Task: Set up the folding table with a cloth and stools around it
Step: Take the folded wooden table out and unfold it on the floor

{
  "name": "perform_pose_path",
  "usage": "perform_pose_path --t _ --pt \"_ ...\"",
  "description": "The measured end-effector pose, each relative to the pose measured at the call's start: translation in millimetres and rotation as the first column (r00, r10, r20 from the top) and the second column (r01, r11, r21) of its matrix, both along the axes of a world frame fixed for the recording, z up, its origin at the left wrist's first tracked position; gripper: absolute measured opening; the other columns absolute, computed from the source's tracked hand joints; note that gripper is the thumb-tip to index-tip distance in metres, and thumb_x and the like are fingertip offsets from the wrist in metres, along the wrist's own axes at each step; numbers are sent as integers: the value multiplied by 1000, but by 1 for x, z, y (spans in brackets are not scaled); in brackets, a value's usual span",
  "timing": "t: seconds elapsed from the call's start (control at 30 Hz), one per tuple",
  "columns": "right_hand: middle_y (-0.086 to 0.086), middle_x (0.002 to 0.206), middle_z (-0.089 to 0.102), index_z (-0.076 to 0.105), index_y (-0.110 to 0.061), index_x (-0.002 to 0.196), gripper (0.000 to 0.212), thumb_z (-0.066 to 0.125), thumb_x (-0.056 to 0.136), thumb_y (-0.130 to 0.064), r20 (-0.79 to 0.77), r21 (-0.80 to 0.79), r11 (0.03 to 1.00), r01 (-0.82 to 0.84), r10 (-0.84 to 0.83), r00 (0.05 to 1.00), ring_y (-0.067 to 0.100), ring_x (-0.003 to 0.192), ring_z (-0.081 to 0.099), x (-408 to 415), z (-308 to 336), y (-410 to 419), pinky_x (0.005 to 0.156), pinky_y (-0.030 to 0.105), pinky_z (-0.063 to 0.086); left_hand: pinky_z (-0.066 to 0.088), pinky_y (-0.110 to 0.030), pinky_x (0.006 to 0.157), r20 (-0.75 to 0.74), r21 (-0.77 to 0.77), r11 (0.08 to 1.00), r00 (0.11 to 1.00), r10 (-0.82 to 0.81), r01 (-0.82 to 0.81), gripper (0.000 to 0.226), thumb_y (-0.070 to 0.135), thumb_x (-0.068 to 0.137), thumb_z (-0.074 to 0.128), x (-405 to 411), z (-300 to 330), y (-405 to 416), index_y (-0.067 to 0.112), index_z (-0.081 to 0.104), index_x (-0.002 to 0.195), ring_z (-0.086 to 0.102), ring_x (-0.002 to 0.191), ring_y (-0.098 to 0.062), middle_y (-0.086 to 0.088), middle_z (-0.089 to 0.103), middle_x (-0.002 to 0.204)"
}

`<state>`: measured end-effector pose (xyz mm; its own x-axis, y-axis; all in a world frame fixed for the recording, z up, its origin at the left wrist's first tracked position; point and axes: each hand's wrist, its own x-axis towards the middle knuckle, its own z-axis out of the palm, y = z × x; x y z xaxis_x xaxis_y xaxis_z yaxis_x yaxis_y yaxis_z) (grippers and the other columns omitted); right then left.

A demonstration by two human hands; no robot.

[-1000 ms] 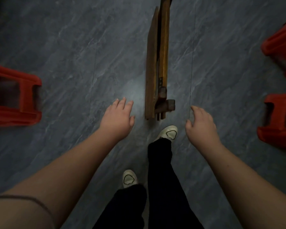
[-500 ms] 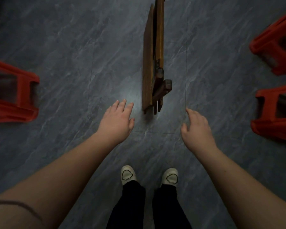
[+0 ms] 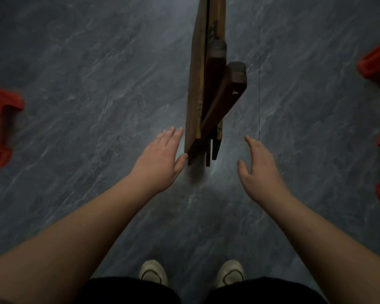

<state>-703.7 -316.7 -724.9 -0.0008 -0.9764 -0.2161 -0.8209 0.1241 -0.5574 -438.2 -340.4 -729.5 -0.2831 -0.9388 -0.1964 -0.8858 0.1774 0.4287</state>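
The folded desk (image 3: 203, 84) is stood on edge on the floor (image 3: 97, 84). The left hand (image 3: 160, 156) and right hand (image 3: 259, 167) are held open either side, likely to seize it; nothing is gripped.

Brown wooden folding table (image 3: 197, 84), red stools (image 3: 0, 126), grey marbled floor (image 3: 97, 73), white shoes (image 3: 153, 273)
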Motion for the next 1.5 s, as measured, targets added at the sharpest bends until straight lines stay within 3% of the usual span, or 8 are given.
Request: perform_pose_path --t 0.27,0.37,0.5,0.77,1.03,1.13,1.3,1.5 --pt "-14 163 15 4 -40 157 79 55 97 -40 105 -178 976 -124 144 984 -1 147 13 20 -58 -40 114 22 13 -1 -12 110 -142 -116 993 989 -52 35 81 51 98 46 -10 -51 -34 25 -1 159 2 142 7 4 10 166" --pt "-13 164 13 1 -39 157 83 56 95 -39 122 -225 965 -134 164 979 -3 147 9 27 -68 -47 116 22 12 5 -18 115 -225 -68 997 973 -49 35 86 50 97 52 -14 -57 -43 27 -3 158 4 148 -1 4 6 167" --pt "0 166 17 10 -22 161 85 62 93 -24 143 -221 967 -124 158 977 15 152 15 35 -71 -54 124 41 20 19 -35 123 -339 0 1000 941 -18 19 90 41 95 60 -24 -57 -48 28 -3 159 14 151 -10 3 9 167" --pt "2 166 18 6 -17 161 90 65 93 -16 235 -202 972 -117 164 958 17 151 21 42 -59 -59 121 42 26 34 -31 112 -391 34 998 919 54 -44 94 30 94 63 -38 -57 -45 34 -6 158 40 141 -19 0 27 162" --pt "6 165 20 -2 -23 160 84 52 97 -10 278 -163 984 -74 118 953 26 144 36 50 -56 -55 114 45 38 48 -47 103 -396 22 998 916 63 -59 95 22 95 61 -41 -51 -41 29 -9 158 54 125 -24 -10 37 154" --pt "8 162 28 1 -26 160 88 55 93 -7 226 -166 986 -32 70 972 28 140 41 40 -54 -54 112 33 35 42 -42 109 -360 -3 994 927 101 -109 93 20 94 60 -34 -51 -41 25 -6 159 48 132 -28 -12 32 158" --pt "6 159 32 5 -31 160 90 54 90 -3 143 -206 979 -4 35 989 29 138 41 12 -45 -53 112 50 39 35 -40 116 -313 -69 985 941 131 -160 97 10 89 62 -7 -46 -40 29 -2 159 35 144 -29 -7 17 165" --pt "3 163 25 2 -33 159 88 53 93 -4 64 -155 987 -38 48 997 30 139 41 -8 -17 -46 113 50 39 22 -43 122 -197 -61 986 970 141 -156 96 3 89 58 20 -15 -35 21 -4 160 16 152 -30 -13 8 166"
